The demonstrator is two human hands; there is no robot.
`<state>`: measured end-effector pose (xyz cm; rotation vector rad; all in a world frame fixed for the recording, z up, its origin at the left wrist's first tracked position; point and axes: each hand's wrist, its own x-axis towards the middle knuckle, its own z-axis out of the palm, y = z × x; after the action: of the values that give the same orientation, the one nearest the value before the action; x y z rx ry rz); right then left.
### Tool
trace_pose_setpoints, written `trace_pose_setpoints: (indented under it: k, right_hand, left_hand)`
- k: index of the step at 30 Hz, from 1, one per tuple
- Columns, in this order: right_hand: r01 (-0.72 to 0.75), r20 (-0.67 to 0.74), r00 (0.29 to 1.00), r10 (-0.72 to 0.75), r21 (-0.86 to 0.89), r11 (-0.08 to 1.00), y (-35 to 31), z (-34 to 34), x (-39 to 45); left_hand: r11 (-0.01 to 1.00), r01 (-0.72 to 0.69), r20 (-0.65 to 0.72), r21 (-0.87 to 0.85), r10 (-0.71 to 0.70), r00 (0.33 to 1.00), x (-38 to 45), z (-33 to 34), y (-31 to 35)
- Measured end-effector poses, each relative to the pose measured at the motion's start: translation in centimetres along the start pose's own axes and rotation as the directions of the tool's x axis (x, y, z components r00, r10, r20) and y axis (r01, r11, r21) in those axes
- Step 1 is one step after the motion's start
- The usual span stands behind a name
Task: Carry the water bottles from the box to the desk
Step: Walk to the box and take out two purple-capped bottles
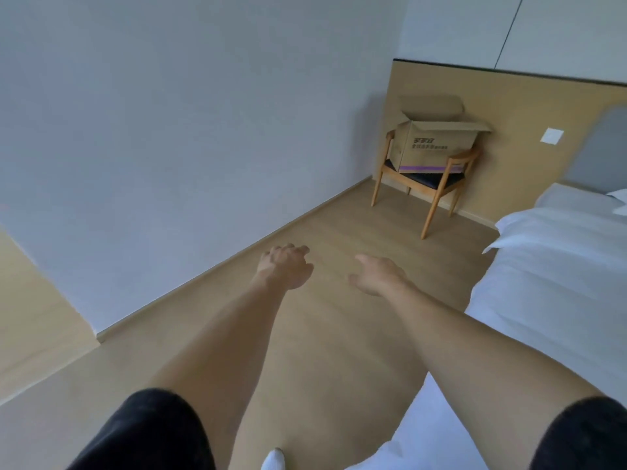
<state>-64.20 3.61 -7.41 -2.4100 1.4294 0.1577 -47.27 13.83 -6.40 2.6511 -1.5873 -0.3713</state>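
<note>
Both hands empty, left hand (pixel 285 268) loosely curled, right hand (pixel 378 274) relaxed | box (pixel 437 144) upper right on chair (pixel 424 184) | bottles unseen; likely heavy, slick, grip mid-body.

Two bare hands out front, both empty: left hand (pixel 284 268), right hand (pixel 379 274). One open cardboard box (pixel 436 144) far beyond right hand, atop one wooden chair (pixel 425 184). One bed (pixel 556 266) right of right hand. One wall switch (pixel 552 136) above bed. No bottle countable.
</note>
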Motion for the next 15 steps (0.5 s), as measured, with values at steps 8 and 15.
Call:
trace_pose_setpoints:
  k: [8,15]
  right_hand:
    - [-0.178,-0.043,0.982,0.182,0.072,0.981,-1.4,-4.2,9.9]
    - [-0.313,-0.033,0.947,0.32,0.134,0.94,1.3,-6.7,15.2]
  left_hand:
    - [0.981,-0.189,0.025,0.049,0.188,0.982,14.4,-5.2,-0.1]
    - [0.941,-0.335,0.083,0.055,0.33,0.94,23.4,-5.2,4.1]
